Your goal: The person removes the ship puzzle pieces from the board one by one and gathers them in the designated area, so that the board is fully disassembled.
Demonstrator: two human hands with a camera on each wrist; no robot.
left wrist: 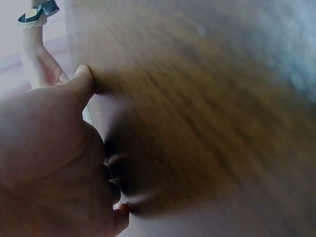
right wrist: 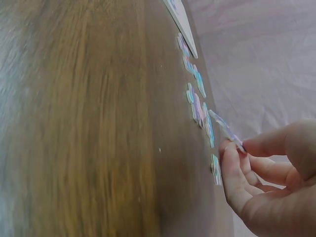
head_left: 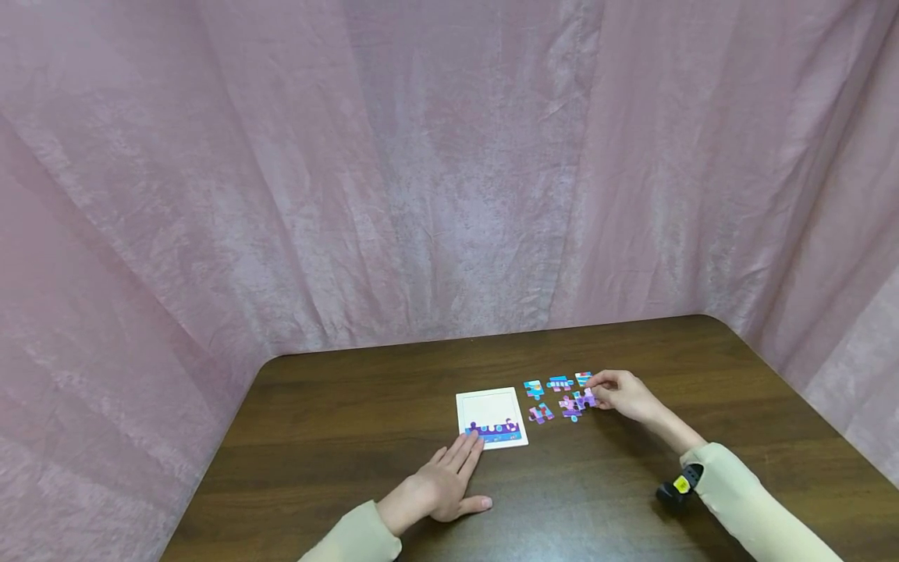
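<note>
A white square puzzle tray (head_left: 492,402) lies on the table, with joined purple and blue pieces along its near edge. My left hand (head_left: 453,476) rests flat, fingers straight, its fingertips on the tray's near left corner. Thumb and fingers of my right hand (head_left: 628,396) pinch a purple jigsaw piece (right wrist: 228,131), which is tilted up off the table in the right wrist view. Close by lie several loose pieces: a pink and purple one (head_left: 570,407), a blue striped one (head_left: 559,383), a teal one (head_left: 534,389) and a red and purple one (head_left: 541,413).
The brown wooden table (head_left: 337,437) has its far edge against a pink curtain (head_left: 449,172). A black wrist device (head_left: 680,488) with a yellow label is on the right forearm, beside a pale sleeve (head_left: 744,492).
</note>
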